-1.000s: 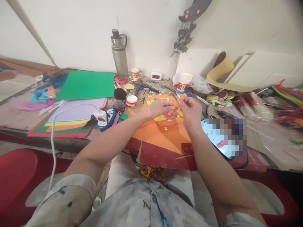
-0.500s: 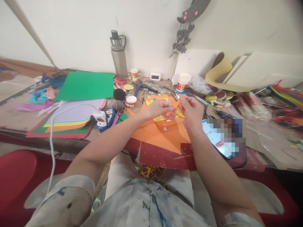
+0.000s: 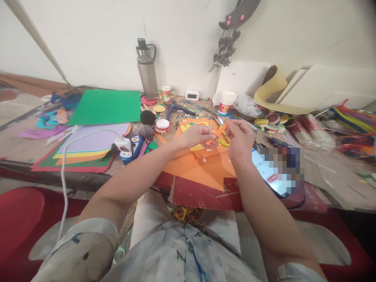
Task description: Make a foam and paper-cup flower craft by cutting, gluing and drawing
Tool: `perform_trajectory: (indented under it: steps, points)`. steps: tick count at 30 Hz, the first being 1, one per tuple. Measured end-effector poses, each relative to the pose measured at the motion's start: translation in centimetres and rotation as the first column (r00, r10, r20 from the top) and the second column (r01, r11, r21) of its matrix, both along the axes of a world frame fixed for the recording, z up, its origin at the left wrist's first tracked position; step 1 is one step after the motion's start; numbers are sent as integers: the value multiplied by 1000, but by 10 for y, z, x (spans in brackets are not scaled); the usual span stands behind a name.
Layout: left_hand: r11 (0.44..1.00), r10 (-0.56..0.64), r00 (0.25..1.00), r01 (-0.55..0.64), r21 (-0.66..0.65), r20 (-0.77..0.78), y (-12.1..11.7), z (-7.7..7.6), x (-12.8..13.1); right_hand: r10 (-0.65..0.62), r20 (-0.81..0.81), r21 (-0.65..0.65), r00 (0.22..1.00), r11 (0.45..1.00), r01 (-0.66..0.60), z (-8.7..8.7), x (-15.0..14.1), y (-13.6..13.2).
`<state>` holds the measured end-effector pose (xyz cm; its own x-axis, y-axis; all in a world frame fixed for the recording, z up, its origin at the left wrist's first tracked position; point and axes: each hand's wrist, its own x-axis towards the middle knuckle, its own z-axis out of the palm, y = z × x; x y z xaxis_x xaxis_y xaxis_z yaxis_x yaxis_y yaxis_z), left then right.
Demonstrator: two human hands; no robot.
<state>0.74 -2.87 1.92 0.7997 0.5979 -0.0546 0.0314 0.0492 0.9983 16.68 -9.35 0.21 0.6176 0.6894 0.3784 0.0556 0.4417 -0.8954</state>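
Observation:
Between my two hands is a narrow orange paper strip point(image 3: 220, 132), stretched at a slant above the table. My left hand point(image 3: 200, 136) pinches its lower end between thumb and fingers. At the upper end, my right hand point(image 3: 240, 139) grips it with thumb and forefinger. Just under and behind the strip lie yellow-handled scissors point(image 3: 225, 140), partly hidden by my right hand. Orange paper sheets point(image 3: 202, 172) spread beneath both hands, with smaller yellow paper point(image 3: 195, 148) and tiny white bits on top.
A phone point(image 3: 272, 176) lies right of my right forearm. Left are a green sheet point(image 3: 108, 105), stacked coloured paper point(image 3: 88, 141) and a white cable point(image 3: 65, 176). Along the wall stand a bottle point(image 3: 147, 74), a small clock point(image 3: 192, 95) and a paper cup point(image 3: 227, 102).
My right hand has shifted very slightly to the right, and the orange strip shows a little more between my hands. The left hand stays nearly still.

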Motion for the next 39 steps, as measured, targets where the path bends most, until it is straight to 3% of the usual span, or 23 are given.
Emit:
perform_trajectory:
  steps: [6, 10, 12, 15, 18, 21, 25, 33, 39]
  points:
    - [995, -28, 1000, 27, -100, -11, -2, 4, -2, 22, 36, -17, 999, 1000, -21, -6, 5, 5]
    - [945, 127, 985, -83, -317, 119, 4, 8, -5, -23, 258, -24, 966, 999, 30, -13, 6, 2]
    - [910, 212, 964, -135, -392, 158, 8, 9, -6, -100, 469, 55, 877, 995, 84, -15, 5, -2]
    - [885, 257, 950, -159, -438, 175, 9, 10, -6, -168, 736, 149, 656, 985, 85, -14, 2, -8]
    - [863, 291, 940, -177, -474, 180, 7, 8, -3, -191, 852, 159, 487, 982, 105, -13, -2, -10]
    - [845, 299, 935, -167, -508, 191, 4, 5, 0, -228, 883, 197, 409, 973, 117, -13, -4, -9]
    - [857, 258, 946, -130, -499, 198, 4, 3, 1, -265, 874, 238, 407, 964, 117, -12, -4, -9]
    - [877, 342, 908, -216, -428, 243, 15, 7, -7, -230, 838, 234, 495, 971, 55, -8, -5, -12]
    - [881, 372, 891, -252, -400, 258, 12, 10, -6, -163, 846, 205, 508, 978, -28, -10, -8, -10]
